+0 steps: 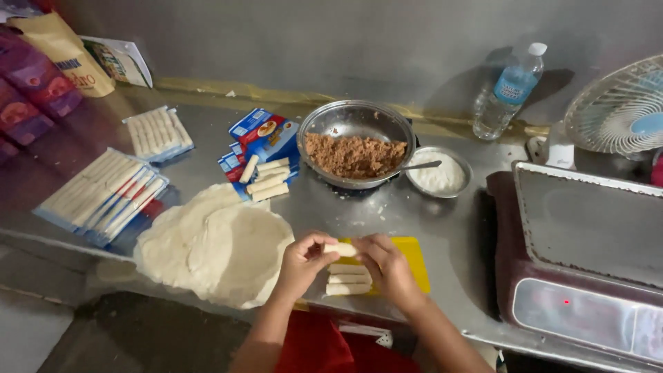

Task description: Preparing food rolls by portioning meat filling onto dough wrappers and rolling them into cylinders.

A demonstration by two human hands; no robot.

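Roll (341, 249) lies crosswise between both hands above the yellow board (414, 257) at the counter's near edge, long axis running left to right. Left hand (304, 262) pinches its left end; right hand (384, 265) clasps the right end. Three finished rolls (347, 279) are stacked directly beneath, equally near either grip.

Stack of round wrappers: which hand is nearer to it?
Left. The left hand sits just beside the stack of round wrappers; the right hand is farther off, over the yellow board.
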